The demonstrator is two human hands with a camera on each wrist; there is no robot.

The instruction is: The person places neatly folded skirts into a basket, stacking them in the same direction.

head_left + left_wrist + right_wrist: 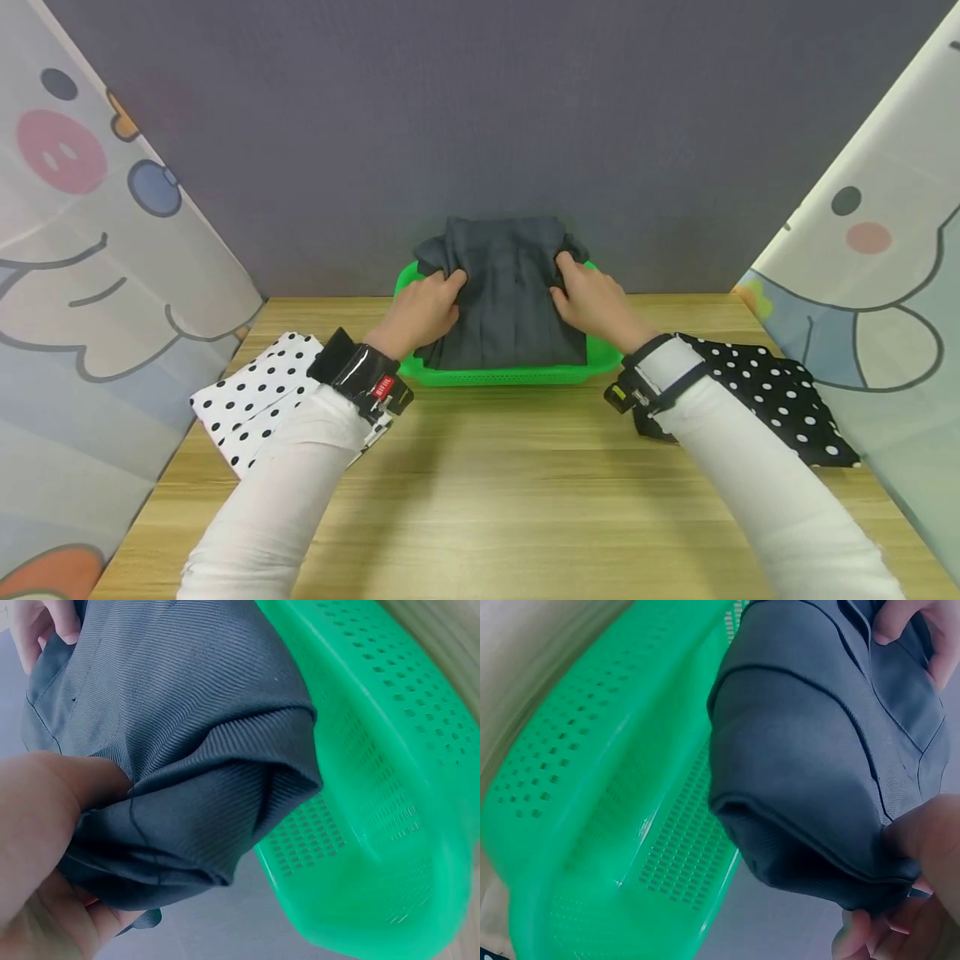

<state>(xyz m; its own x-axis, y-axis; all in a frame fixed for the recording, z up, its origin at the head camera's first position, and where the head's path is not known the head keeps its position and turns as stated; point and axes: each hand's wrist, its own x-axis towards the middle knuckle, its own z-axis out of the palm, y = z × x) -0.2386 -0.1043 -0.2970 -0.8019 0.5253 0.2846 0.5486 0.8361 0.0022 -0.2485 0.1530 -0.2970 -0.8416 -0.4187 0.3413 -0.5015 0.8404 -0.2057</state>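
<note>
A dark grey folded garment (510,292) is held by both hands over a green plastic basket (510,377). My left hand (422,310) grips its left side, thumb on top and fingers beneath, as the left wrist view shows. On the opposite side my right hand (594,305) pinches the cloth the same way. In the right wrist view the garment (795,757) overlaps one long side of the perforated basket (607,802), and its folded layers gape at the near corner. The cloth hides most of the basket's inside in the head view.
A white cloth with black dots (262,392) lies on the wooden table (480,500) at left, partly under the left forearm. A black cloth with white dots (780,400) lies at right, partly behind the right forearm. A grey panel (495,108) stands behind, with cartoon-printed sheets at both sides.
</note>
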